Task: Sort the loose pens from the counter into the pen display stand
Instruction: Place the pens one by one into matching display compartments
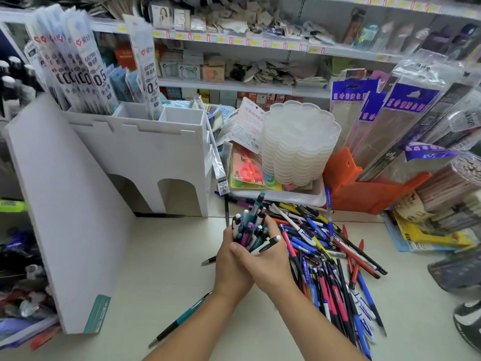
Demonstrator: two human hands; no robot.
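Head view. Left hand [230, 259] and right hand [263, 259] are pressed together, fingers of both curled round one upright bundle of pens [251, 227], tips and clickers pointing up. Hands sit above the counter [166, 259], just left of the pile of loose pens [335, 261], which spreads right and toward the camera.

White pen display stand [135, 157] is left of and behind the hands, well apart from them; its top compartments hold packaged refills [86, 71], rightmost compartment looks unfilled. Its long side panel angles toward the camera.

Obstructions and surroundings: one teal-and-black pen [182, 320] lies alone on the counter under the left forearm. Stack of clear plastic trays [299, 142] stands behind the pile, packaged red scissors [248, 170] beside it. Orange holder [364, 188] is at right. Stocked shelves [234, 43] run behind.
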